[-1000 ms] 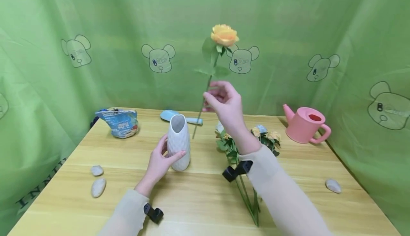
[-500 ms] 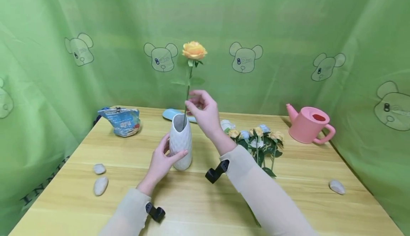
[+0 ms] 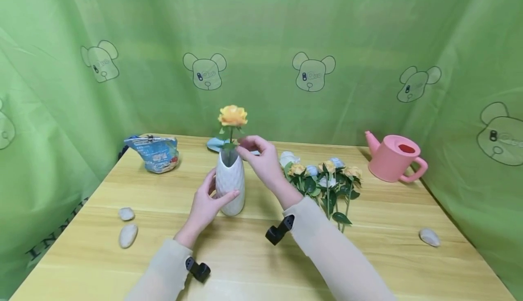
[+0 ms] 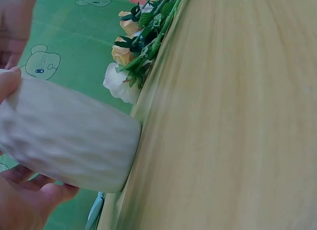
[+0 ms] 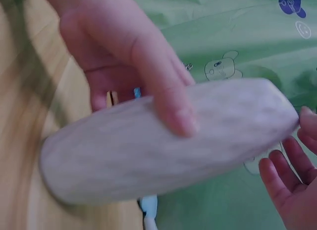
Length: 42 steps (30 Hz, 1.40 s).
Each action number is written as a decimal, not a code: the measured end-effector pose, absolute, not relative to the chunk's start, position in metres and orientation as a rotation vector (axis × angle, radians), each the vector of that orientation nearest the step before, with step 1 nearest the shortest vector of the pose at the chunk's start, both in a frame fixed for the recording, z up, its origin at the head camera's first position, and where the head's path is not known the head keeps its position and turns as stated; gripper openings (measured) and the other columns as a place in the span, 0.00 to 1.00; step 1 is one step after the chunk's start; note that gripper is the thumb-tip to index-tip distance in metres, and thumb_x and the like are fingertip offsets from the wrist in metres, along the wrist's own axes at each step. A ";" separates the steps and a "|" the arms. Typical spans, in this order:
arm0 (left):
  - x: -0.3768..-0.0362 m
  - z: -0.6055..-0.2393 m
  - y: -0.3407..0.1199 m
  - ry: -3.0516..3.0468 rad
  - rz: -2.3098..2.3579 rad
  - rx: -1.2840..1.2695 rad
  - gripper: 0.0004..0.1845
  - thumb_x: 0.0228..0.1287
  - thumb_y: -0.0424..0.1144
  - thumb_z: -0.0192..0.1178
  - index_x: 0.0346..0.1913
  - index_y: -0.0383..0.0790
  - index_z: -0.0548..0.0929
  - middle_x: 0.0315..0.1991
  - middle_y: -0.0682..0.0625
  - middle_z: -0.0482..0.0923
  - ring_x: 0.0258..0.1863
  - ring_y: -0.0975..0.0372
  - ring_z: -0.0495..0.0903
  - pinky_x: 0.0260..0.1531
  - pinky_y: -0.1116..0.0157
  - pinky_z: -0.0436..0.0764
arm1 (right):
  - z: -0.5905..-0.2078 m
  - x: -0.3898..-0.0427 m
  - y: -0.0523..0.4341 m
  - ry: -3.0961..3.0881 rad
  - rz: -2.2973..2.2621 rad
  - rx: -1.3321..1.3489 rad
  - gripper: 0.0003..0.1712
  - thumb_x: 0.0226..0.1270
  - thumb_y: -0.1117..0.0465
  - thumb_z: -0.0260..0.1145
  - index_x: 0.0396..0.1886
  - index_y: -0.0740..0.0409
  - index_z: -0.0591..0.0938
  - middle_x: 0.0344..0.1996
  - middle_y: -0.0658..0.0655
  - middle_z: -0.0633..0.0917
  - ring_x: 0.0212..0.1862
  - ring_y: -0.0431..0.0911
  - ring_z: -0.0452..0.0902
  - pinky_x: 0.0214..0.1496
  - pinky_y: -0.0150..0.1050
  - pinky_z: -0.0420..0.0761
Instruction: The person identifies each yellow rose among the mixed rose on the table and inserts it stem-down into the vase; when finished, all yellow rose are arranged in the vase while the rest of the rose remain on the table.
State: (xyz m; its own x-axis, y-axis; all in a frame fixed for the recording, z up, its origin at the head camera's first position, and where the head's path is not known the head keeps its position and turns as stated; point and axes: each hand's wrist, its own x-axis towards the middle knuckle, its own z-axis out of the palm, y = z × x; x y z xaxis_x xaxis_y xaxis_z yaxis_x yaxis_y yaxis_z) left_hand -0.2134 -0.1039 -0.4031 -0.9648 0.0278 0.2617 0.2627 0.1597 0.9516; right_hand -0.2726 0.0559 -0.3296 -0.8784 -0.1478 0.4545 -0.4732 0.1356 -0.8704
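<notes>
A white textured vase [image 3: 230,185] stands upright on the table. My left hand [image 3: 206,205] grips its side, with the thumb [image 5: 173,108] across the front in the right wrist view. A yellow-orange rose [image 3: 233,116] stands with its stem down inside the vase, its leaves at the mouth. Right beside the rim is my right hand [image 3: 261,158], fingertips close to the leaves and right of the stem. In the right wrist view this hand's loosely bent fingers [image 5: 277,178] are parted from the thumb. The stem's lower part is hidden in the vase.
Yellow, blue and white flowers [image 3: 323,178] lie right of the vase. A pink watering can [image 3: 394,158] stands back right, and a blue bag [image 3: 159,155] back left. Behind the vase lies a blue scoop [image 3: 215,145]. Stones [image 3: 128,236] lie at both sides; a green curtain [image 3: 261,28] hangs behind.
The rose has moved left over the vase, then down with its stem inside. My right hand has followed and lowered to the rim, less far than the bloom dropped. The left hand stays on the vase.
</notes>
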 end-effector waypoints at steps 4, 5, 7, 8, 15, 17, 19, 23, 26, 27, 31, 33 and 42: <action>-0.213 -0.402 -0.103 -2.252 -1.911 -0.290 0.38 0.51 0.39 0.71 0.65 0.44 0.65 0.56 0.39 0.72 0.55 0.50 0.72 0.53 0.54 0.74 | -0.335 -0.263 0.074 -2.213 1.836 0.587 0.13 0.59 0.65 0.67 0.43 0.67 0.81 0.38 0.62 0.83 0.38 0.48 0.77 0.39 0.39 0.82; -0.213 -0.401 -0.102 -2.254 -1.910 -0.289 0.39 0.51 0.39 0.71 0.66 0.44 0.65 0.56 0.39 0.72 0.56 0.50 0.72 0.53 0.54 0.74 | -0.334 -0.259 0.078 -2.228 1.839 0.585 0.13 0.60 0.66 0.67 0.43 0.68 0.81 0.38 0.63 0.82 0.38 0.49 0.77 0.39 0.41 0.82; -0.212 -0.401 -0.103 -2.260 -1.908 -0.277 0.39 0.51 0.40 0.71 0.66 0.44 0.64 0.57 0.39 0.71 0.56 0.50 0.71 0.54 0.54 0.73 | -0.332 -0.251 0.086 -2.256 1.844 0.576 0.13 0.60 0.67 0.66 0.43 0.70 0.80 0.39 0.65 0.82 0.38 0.51 0.77 0.40 0.45 0.82; -0.212 -0.401 -0.103 -2.262 -1.906 -0.270 0.40 0.51 0.40 0.71 0.67 0.44 0.63 0.57 0.38 0.71 0.57 0.49 0.71 0.55 0.54 0.73 | -0.331 -0.247 0.089 -2.269 1.846 0.567 0.13 0.60 0.67 0.65 0.44 0.70 0.80 0.39 0.66 0.81 0.38 0.51 0.77 0.40 0.46 0.82; -0.210 -0.402 -0.103 -2.283 -1.921 -0.231 0.43 0.51 0.41 0.71 0.69 0.40 0.60 0.60 0.37 0.68 0.59 0.48 0.69 0.57 0.53 0.70 | -0.351 -0.243 0.127 -2.296 1.899 0.489 0.15 0.61 0.65 0.66 0.46 0.69 0.79 0.36 0.61 0.82 0.36 0.47 0.79 0.39 0.43 0.83; -0.210 -0.402 -0.104 -2.287 -1.921 -0.229 0.43 0.51 0.41 0.71 0.69 0.40 0.59 0.60 0.37 0.68 0.59 0.48 0.69 0.57 0.53 0.70 | -0.360 -0.245 0.141 -2.280 1.936 0.460 0.17 0.60 0.64 0.67 0.46 0.69 0.79 0.36 0.61 0.82 0.35 0.48 0.79 0.38 0.43 0.83; -0.210 -0.402 -0.104 -2.288 -1.920 -0.231 0.44 0.51 0.40 0.71 0.69 0.40 0.59 0.60 0.37 0.68 0.58 0.48 0.69 0.57 0.53 0.70 | -0.366 -0.244 0.155 -2.271 1.949 0.428 0.18 0.60 0.63 0.67 0.47 0.69 0.78 0.35 0.62 0.82 0.34 0.49 0.80 0.37 0.43 0.83; -0.213 -0.404 -0.104 -2.296 -1.913 -0.236 0.44 0.51 0.41 0.71 0.69 0.41 0.59 0.59 0.37 0.69 0.58 0.48 0.69 0.58 0.53 0.69 | -0.370 -0.236 0.182 -2.261 1.957 0.344 0.19 0.61 0.63 0.67 0.48 0.69 0.77 0.33 0.61 0.82 0.33 0.50 0.81 0.37 0.44 0.83; -0.221 -0.416 -0.107 -2.298 -1.911 -0.236 0.45 0.49 0.46 0.72 0.69 0.44 0.59 0.59 0.40 0.69 0.59 0.50 0.69 0.58 0.54 0.69 | -0.370 -0.228 0.202 -2.255 1.940 0.336 0.17 0.62 0.66 0.64 0.49 0.70 0.76 0.33 0.61 0.82 0.31 0.48 0.81 0.36 0.43 0.83; -0.224 -0.421 -0.108 -2.296 -1.914 -0.237 0.46 0.48 0.48 0.72 0.69 0.45 0.59 0.60 0.41 0.69 0.59 0.50 0.69 0.58 0.54 0.69 | -0.373 -0.228 0.210 -2.256 1.923 0.328 0.17 0.63 0.66 0.64 0.50 0.70 0.76 0.34 0.62 0.82 0.31 0.48 0.81 0.36 0.44 0.83; -0.229 -0.429 -0.109 -2.290 -1.908 -0.238 0.47 0.46 0.52 0.72 0.69 0.47 0.60 0.60 0.42 0.69 0.59 0.51 0.69 0.58 0.53 0.69 | -0.411 -0.248 0.259 -2.216 1.927 0.313 0.22 0.63 0.62 0.65 0.53 0.68 0.75 0.37 0.62 0.82 0.33 0.50 0.82 0.36 0.46 0.83; -0.229 -0.429 -0.109 -2.292 -1.904 -0.240 0.47 0.46 0.52 0.72 0.69 0.47 0.59 0.60 0.42 0.69 0.58 0.50 0.69 0.58 0.53 0.69 | -0.438 -0.264 0.290 -2.174 1.965 0.286 0.24 0.61 0.60 0.66 0.55 0.65 0.75 0.38 0.61 0.83 0.33 0.50 0.82 0.35 0.45 0.83; -0.230 -0.428 -0.111 -2.339 -1.923 -0.220 0.48 0.47 0.51 0.72 0.70 0.48 0.57 0.62 0.41 0.66 0.60 0.49 0.67 0.60 0.53 0.67 | -0.425 -0.236 0.323 -2.280 1.974 -0.173 0.23 0.60 0.57 0.67 0.51 0.64 0.74 0.35 0.58 0.84 0.33 0.48 0.82 0.38 0.44 0.83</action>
